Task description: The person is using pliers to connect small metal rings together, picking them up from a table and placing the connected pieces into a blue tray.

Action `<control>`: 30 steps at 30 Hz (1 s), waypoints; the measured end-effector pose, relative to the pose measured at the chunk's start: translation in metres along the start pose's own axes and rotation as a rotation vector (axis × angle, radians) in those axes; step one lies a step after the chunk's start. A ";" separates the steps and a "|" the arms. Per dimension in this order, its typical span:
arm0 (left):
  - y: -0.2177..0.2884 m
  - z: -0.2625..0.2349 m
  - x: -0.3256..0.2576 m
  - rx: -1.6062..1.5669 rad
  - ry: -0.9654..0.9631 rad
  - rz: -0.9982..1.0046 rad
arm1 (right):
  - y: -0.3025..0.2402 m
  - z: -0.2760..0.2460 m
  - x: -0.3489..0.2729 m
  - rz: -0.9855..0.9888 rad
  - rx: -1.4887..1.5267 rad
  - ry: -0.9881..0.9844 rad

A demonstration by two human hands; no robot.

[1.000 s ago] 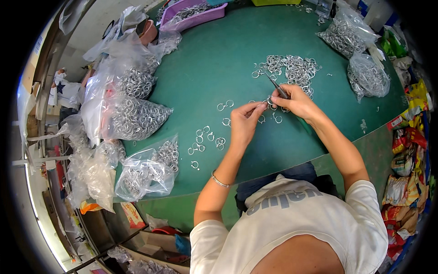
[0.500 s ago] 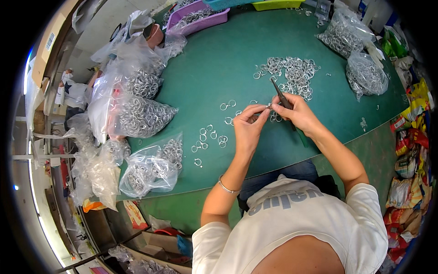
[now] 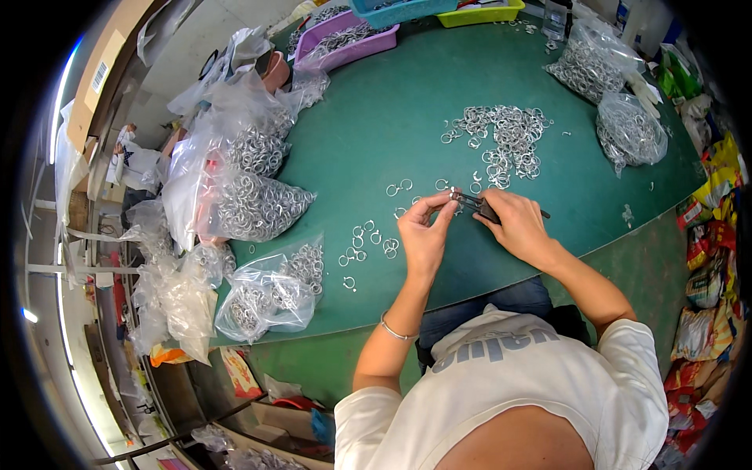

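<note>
My left hand is closed in a pinch on a small silvery metal ring, held just above the table. My right hand is wrapped round a slim dark hand tool, its narrow end pointing left and meeting the ring at my left fingertips. What kind of tool it is, I cannot make out. Beyond my hands lies a heap of metal rings on the green table. Several loose rings are scattered to the left of my left hand.
Clear plastic bags of rings crowd the table's left side, with a smaller bag at the near left. More filled bags stand at the far right. A purple basket, a blue one and a yellow-green one line the far edge.
The tool has swung from pointing up and away to pointing left at the ring. My right hand has turned and lowered slightly; the left keeps its pinch.
</note>
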State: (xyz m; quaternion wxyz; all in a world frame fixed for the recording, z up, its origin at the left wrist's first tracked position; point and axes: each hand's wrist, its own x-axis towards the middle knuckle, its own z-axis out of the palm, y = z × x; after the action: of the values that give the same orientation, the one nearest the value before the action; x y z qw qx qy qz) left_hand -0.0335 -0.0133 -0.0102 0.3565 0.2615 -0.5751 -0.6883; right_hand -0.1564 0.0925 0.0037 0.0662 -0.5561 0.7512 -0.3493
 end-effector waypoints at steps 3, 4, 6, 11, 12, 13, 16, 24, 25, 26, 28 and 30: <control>-0.004 0.000 -0.002 -0.049 -0.016 -0.015 | 0.002 0.001 -0.001 0.002 -0.005 -0.036; -0.004 0.004 -0.003 -0.093 -0.020 -0.043 | 0.004 0.004 -0.002 -0.015 0.016 -0.007; -0.004 0.007 -0.006 -0.157 -0.028 -0.092 | 0.010 0.011 -0.004 -0.046 0.057 0.051; -0.011 0.003 -0.008 -0.047 -0.161 -0.089 | 0.010 0.015 -0.009 -0.023 0.029 0.012; -0.012 0.004 -0.008 -0.029 -0.177 -0.091 | 0.009 0.015 -0.011 -0.033 -0.011 0.020; -0.013 0.007 -0.008 -0.011 -0.193 -0.094 | 0.010 0.017 -0.011 -0.055 -0.054 0.062; -0.018 0.008 -0.010 0.041 -0.191 -0.100 | 0.013 0.028 -0.016 -0.059 -0.185 0.202; -0.028 0.007 -0.013 0.055 -0.189 -0.075 | 0.021 0.035 -0.023 0.043 -0.239 0.097; -0.028 0.007 -0.012 0.044 -0.194 -0.084 | 0.021 0.035 -0.022 0.047 -0.239 0.087; -0.028 0.006 -0.012 0.034 -0.195 -0.092 | 0.021 0.034 -0.022 0.048 -0.239 0.077; -0.032 0.004 -0.012 0.012 -0.191 -0.112 | 0.020 0.034 -0.021 0.058 -0.242 0.059; -0.032 0.004 -0.012 -0.018 -0.192 -0.130 | 0.020 0.034 -0.022 0.078 -0.248 0.045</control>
State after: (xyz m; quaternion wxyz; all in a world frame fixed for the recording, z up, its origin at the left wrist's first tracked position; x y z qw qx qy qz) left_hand -0.0358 0.0015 -0.0416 0.2569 0.2278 -0.5821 -0.7370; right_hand -0.1476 0.0991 -0.0401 -0.0064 -0.5226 0.8109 -0.2632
